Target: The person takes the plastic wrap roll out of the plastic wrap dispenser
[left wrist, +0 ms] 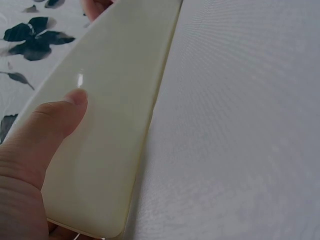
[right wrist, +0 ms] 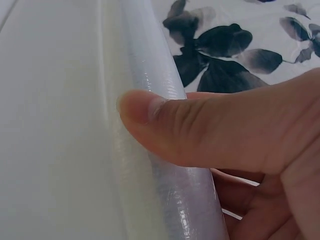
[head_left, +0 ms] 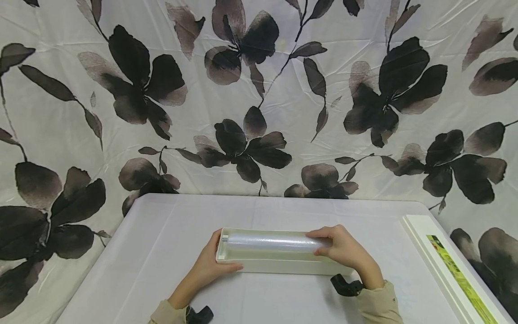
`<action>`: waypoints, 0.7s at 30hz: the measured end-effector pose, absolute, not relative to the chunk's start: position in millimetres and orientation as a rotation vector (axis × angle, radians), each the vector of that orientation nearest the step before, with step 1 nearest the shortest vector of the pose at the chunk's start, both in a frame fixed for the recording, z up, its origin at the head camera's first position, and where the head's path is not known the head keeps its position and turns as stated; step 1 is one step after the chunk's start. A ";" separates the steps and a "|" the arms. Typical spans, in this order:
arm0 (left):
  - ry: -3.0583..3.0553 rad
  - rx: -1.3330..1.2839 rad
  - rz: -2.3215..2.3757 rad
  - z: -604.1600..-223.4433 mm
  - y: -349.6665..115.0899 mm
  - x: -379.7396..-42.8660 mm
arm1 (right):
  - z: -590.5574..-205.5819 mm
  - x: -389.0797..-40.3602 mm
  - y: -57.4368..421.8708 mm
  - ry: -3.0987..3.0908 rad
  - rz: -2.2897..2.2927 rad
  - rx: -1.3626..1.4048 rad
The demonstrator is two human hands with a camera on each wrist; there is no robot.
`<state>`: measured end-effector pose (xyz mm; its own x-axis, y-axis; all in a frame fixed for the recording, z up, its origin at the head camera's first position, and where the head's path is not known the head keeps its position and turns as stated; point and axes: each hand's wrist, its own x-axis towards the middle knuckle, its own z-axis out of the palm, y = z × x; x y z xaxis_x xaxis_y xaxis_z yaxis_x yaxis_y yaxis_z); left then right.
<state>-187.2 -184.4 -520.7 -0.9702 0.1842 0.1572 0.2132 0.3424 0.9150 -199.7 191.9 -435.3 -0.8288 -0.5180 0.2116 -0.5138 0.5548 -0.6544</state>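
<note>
A long cream plastic box (head_left: 283,267) rests on the white table with its open top showing. Inside lies a shiny roll of plastic wrap (head_left: 271,241). My left hand (head_left: 208,261) grips the box's left end, its thumb flat on the front wall as the left wrist view shows, the other fingers round the far side and mostly hidden. Near the roll's right end, my right hand (head_left: 344,247) holds the roll. In the right wrist view its thumb (right wrist: 145,112) lies across the film and the fingers curl behind.
On the table's right side lies a long white lid-like piece (head_left: 417,229) with a yellow-green label strip (head_left: 461,279). Behind the white table (head_left: 170,225) hangs a cloth (head_left: 307,103) with dark flowers. Black straps with camera mounts (head_left: 346,285) sit at both wrists.
</note>
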 end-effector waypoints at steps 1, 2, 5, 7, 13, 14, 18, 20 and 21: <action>-2.551 -0.381 -1.748 -520.8 -184.4 -187.1 | -434.7 -199.4 192.2 2.769 -1.165 -0.918; -2.550 -0.383 -1.749 -520.8 -184.4 -187.0 | -434.0 -199.0 192.5 2.773 -1.168 -0.918; -2.545 -0.393 -1.752 -520.3 -184.5 -186.6 | -431.9 -198.1 193.2 2.777 -1.184 -0.925; -2.543 -0.399 -1.754 -519.8 -184.4 -186.4 | -430.2 -197.3 193.5 2.783 -1.192 -0.936; -2.542 -0.401 -1.767 -518.7 -184.2 -186.2 | -425.0 -194.7 193.9 2.810 -1.192 -0.970; -2.543 -0.401 -1.769 -518.8 -184.2 -186.3 | -424.1 -194.4 194.0 2.812 -1.193 -0.970; -2.547 -0.393 -1.766 -519.8 -184.6 -186.9 | -420.3 -193.1 195.3 2.824 -1.192 -0.958; -2.547 -0.396 -1.758 -520.3 -184.8 -187.3 | -418.3 -192.3 196.6 2.837 -1.185 -0.945; -2.547 -0.396 -1.754 -520.4 -185.0 -187.4 | -417.3 -191.9 197.4 2.843 -1.182 -0.940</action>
<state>-187.4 -185.0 -520.4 -0.9674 0.1940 0.1627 0.2212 0.3349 0.9159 -191.9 197.4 -417.3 -0.8267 -0.4866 0.2825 -0.5434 0.5605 -0.6249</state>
